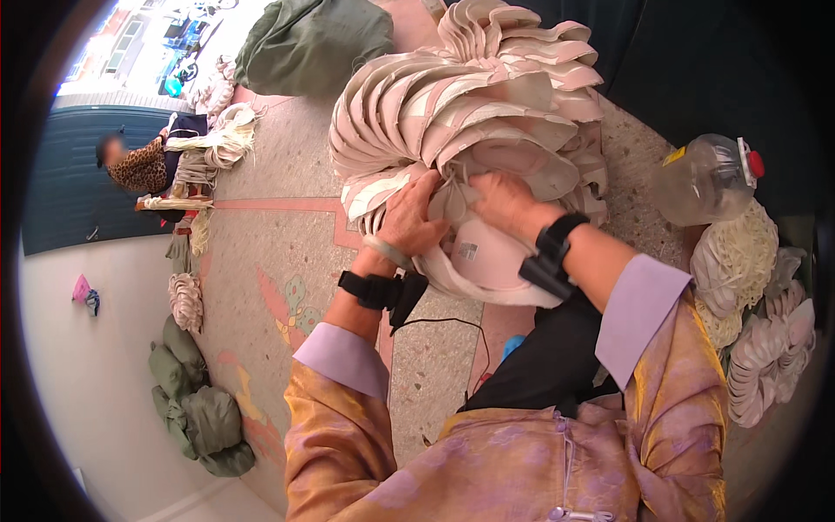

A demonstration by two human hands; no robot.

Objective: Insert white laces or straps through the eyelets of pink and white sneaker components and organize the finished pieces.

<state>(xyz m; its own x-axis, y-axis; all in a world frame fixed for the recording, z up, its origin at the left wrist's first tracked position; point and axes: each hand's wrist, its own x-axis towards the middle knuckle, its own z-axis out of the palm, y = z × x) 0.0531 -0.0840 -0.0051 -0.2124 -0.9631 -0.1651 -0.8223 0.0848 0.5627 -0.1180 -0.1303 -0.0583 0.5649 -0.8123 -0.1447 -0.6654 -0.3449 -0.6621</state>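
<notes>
A big fanned bundle of pale pink and white shoe uppers (pixel 435 113) stands in front of me, its curved pieces gathered around a light cord (pixel 454 196) at the middle. My left hand (pixel 405 216) presses into the gathered centre, fingers closed on the bundle beside the cord. On the other side of the cord, my right hand (pixel 504 202) is curled, its fingertips at the cord and slightly blurred. One broad piece (pixel 487 257) with a small printed label hangs below my hands. Folds of the bundle partly hide the fingertips of both hands.
Another fanned stack (pixel 522 39) rises behind the bundle, beside a green sack (pixel 313 43). A clear plastic jug (pixel 703 183) with a red cap stands at right, above more bundles (pixel 770 365). Green sacks (pixel 196 409) lie at left; a person (pixel 143 165) sits farther off.
</notes>
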